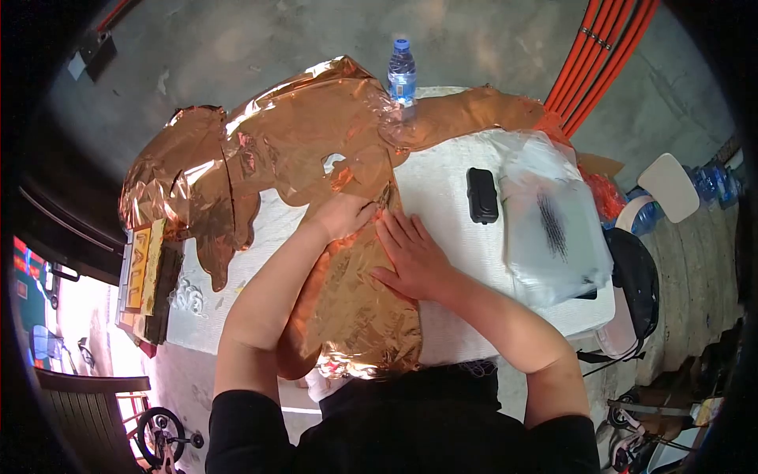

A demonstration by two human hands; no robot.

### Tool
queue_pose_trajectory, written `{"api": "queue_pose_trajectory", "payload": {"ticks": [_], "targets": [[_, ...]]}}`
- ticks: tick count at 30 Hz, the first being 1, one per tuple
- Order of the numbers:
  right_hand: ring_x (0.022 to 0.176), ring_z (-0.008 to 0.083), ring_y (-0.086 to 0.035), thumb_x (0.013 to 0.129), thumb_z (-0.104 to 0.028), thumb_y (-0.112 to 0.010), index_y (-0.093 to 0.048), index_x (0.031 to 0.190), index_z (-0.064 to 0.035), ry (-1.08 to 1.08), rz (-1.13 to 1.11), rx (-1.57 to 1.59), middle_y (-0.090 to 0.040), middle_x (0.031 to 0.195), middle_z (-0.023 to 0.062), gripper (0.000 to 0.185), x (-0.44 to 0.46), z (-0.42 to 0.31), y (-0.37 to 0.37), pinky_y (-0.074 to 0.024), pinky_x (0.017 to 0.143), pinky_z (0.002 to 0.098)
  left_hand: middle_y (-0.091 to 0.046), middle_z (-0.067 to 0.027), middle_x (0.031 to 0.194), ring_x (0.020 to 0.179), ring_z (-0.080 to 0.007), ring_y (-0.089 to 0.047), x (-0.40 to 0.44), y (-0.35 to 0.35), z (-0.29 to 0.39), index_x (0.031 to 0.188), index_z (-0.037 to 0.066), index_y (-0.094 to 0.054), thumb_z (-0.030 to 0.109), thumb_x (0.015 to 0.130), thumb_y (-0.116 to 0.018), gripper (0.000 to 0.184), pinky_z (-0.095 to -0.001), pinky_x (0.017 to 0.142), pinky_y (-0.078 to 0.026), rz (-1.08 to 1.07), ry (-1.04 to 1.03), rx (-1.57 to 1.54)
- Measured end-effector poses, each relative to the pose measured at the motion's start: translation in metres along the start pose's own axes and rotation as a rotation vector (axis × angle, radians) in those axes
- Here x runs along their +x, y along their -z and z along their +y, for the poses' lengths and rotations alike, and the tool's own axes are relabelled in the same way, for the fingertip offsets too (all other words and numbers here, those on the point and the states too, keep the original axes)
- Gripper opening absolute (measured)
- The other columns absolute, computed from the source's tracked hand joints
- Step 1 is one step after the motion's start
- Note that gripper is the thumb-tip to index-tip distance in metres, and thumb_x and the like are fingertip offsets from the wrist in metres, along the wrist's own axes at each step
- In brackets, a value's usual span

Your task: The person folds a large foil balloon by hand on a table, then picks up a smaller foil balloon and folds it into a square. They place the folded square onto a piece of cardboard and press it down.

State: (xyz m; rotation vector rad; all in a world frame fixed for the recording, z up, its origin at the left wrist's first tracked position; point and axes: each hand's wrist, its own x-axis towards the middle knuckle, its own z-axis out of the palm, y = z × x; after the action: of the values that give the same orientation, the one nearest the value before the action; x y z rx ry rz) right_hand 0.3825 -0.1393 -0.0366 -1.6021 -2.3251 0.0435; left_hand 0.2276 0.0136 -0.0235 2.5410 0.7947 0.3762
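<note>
Creased, shiny copper-coloured foil (365,304) lies sprawled across the white table (442,178).

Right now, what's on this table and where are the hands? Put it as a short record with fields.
Left hand: on the copper-coloured foil
Right hand: on the foil, fingers spread
Table: white surface, partly under the foil
Far edge: upright bottle, blue cap
Right side: black case beside clear plastic

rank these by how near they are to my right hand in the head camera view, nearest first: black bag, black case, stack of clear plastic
From the right hand:
1. black case, just to its right
2. clear plastic, farther right on the table
3. black bag, beyond the table's right edge
</note>
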Motion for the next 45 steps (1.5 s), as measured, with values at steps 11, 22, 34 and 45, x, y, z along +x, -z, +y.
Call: {"api": "queue_pose_trajectory", "payload": {"ticks": [11,22,34,45], "targets": [[0.140,0.0363,-0.021,0.089,-0.053,-0.049,-0.029,0.141,0.0065,-0.018,-0.010,0.031,-0.025,0.149,0.0240,0.081,0.000,-0.001,-0.003,-0.0148,0.114,0.0504,-0.067,-0.0170,0.086,0.084,-0.0361,-0.063,0.004,0.013,0.015,0.090,0.006,-0.065,0.031,0.095,-0.040,0.035,-0.0483,0.079,-0.048,-0.223,-0.015,0.310],[0.141,0.0360,-0.020,0.088,-0.053,-0.052,-0.029,0.141,0.0055,0.001,-0.073,0.101,-0.024,0.149,0.0239,0.082,0.002,0.004,0.005,-0.0127,0.115,0.0498,-0.066,-0.0149,0.085,0.080,-0.0354,-0.062,0.003,0.018,0.019,0.087,0.011,-0.064,0.030,0.093,-0.042,0.030,-0.0472,0.073,-0.048,-0.028,-0.210,0.360],[0.142,0.0359,-0.018,0.091,-0.053,-0.046,-0.027,0.141,0.0064,0.113,-0.112,0.062,-0.021,0.151,0.0250,0.080,-0.007,-0.006,0.008,-0.0116,0.116,0.0467,-0.066,-0.0150,0.083,0.084,-0.0362,-0.061,0.004,0.007,0.004,0.086,0.008,-0.064,0.027,0.094,-0.043,0.030,-0.0491,0.083,-0.042,-0.101,-0.158,0.369],[0.142,0.0363,-0.017,0.092,-0.056,-0.041,-0.025,0.143,0.0042,0.101,-0.112,0.071,-0.021,0.151,0.0246,0.081,-0.008,-0.008,0.005,-0.0109,0.116,0.0475,-0.064,-0.0184,0.095,0.093,-0.0331,-0.060,0.005,0.000,0.003,0.103,0.008,-0.065,0.022,0.091,-0.047,0.026,-0.0426,0.083,-0.046,0.204,-0.206,0.197]]}}
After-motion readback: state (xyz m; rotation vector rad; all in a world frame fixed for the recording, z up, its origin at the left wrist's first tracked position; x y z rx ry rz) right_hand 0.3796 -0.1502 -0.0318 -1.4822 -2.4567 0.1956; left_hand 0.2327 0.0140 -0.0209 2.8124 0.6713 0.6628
